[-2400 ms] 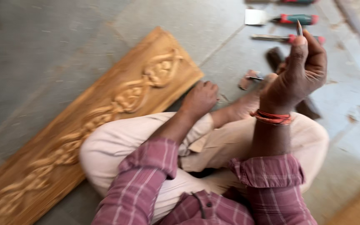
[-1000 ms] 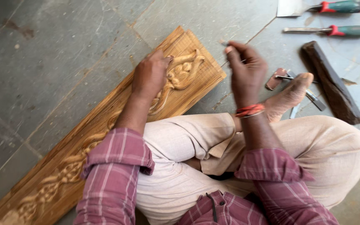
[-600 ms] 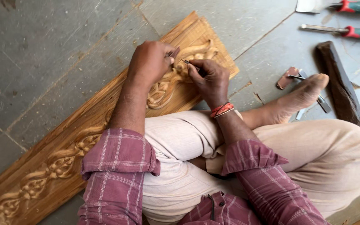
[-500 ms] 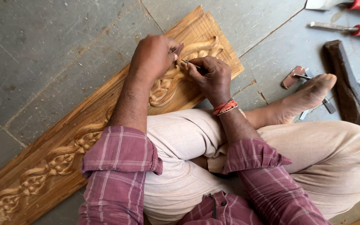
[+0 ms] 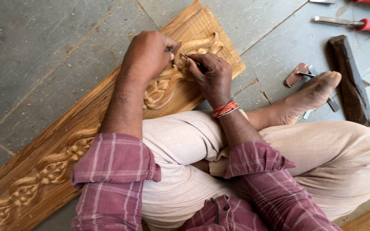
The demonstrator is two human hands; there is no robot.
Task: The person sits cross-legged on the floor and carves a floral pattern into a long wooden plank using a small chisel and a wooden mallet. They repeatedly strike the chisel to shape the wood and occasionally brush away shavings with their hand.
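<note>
At the bottom of the frame are rolled plaid sleeves, maroon with pale lines, over folded legs in loose cream cloth that creases softly at the knee. A long wooden plank (image 5: 108, 124) lies on the floor on a slant from the lower left corner to the upper middle; its flat margins show straight honey-coloured grain, and down its middle runs a raised carved band of twisting, leaf-like forms, paler and rougher where cut. Both forearms reach forward over the knee to the plank's upper end. The left hand (image 5: 147, 54) is curled into a loose fist, knuckles up, resting on the carving; something small and dark shows at its thumb side, though what it grips cannot be told. The right hand (image 5: 213, 77), with red and orange threads at the wrist, is pinched closed around a slim dark tool (image 5: 192, 61) held like a pen — its tip meets the carved relief just beside the left hand. To the right, a bare foot (image 5: 311, 94) stretches onto the grey stone floor (image 5: 43, 47), smooth slabs with fine joints. Beyond the toes lie a small reddish wood scrap (image 5: 295, 75) and a dark, rough-edged block (image 5: 350, 79); in the upper right corner is a chisel (image 5: 356, 24) with a bright steel blade and a red and green handle.
</note>
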